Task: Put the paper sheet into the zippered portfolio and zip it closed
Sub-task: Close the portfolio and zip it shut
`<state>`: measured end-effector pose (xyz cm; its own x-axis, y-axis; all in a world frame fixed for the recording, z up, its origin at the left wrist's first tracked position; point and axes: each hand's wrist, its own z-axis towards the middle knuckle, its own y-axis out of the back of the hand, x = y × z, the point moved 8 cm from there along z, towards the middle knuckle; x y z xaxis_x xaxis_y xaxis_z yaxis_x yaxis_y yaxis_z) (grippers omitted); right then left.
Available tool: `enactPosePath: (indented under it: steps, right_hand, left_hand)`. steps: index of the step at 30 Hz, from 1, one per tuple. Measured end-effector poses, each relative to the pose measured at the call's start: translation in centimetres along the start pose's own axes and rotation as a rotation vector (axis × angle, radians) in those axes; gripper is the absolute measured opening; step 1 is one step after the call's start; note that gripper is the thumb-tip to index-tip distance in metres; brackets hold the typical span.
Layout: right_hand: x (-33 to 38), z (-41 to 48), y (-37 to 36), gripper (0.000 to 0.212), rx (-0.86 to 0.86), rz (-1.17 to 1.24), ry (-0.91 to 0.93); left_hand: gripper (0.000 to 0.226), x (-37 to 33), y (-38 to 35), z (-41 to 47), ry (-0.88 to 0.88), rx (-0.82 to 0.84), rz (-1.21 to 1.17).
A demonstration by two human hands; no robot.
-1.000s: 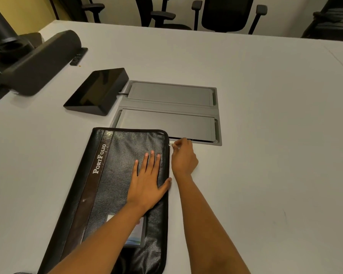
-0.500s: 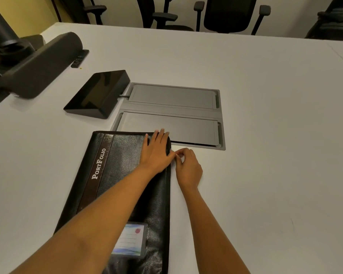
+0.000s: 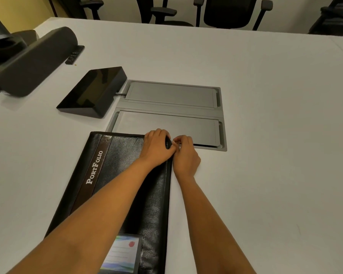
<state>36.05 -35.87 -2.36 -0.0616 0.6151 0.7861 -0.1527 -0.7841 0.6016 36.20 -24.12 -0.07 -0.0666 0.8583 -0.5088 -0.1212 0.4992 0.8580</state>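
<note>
Portfolio: lying closed and flat on bench. Curling left hand over its far right corner, clamping cover down, probably bracing so leather is not shifting while slider is rounding bend. Pinching small zipper pull with right hand, fingertips together, just right of left hand and touching it. Seeing no paper sheet; judging it already inside. Guessing top-edge run remaining. Passing close to grey hatch lids just beyond both hands.
</note>
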Motion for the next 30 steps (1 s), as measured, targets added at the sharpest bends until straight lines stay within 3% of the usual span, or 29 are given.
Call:
enactPosePath:
  steps: [10, 16, 22, 30]
  right_hand:
    - [-0.2, 0.7, -0.3, 0.018, 0.015, 0.054, 0.039]
    - [-0.3, 0.1, 0.1, 0.019, -0.030, 0.035, 0.018]
    - [0.1, -0.1, -0.4, 0.024, 0.011, -0.098, 0.052]
    - [0.3, -0.1, -1.1, 0.027, 0.078, -0.103, 0.118]
  left_hand:
    - [0.023, -0.8, -0.1, 1.4, 0.115, 0.059, 0.114]
    - [0.024, -0.6, 0.3, 2.0, 0.232, 0.057, 0.078]
    - [0.025, 0.4, 0.1, 2.4, 0.392, 0.097, -0.044]
    - [0.017, 1.1, 0.7, 2.6, 0.492, 0.050, -0.082]
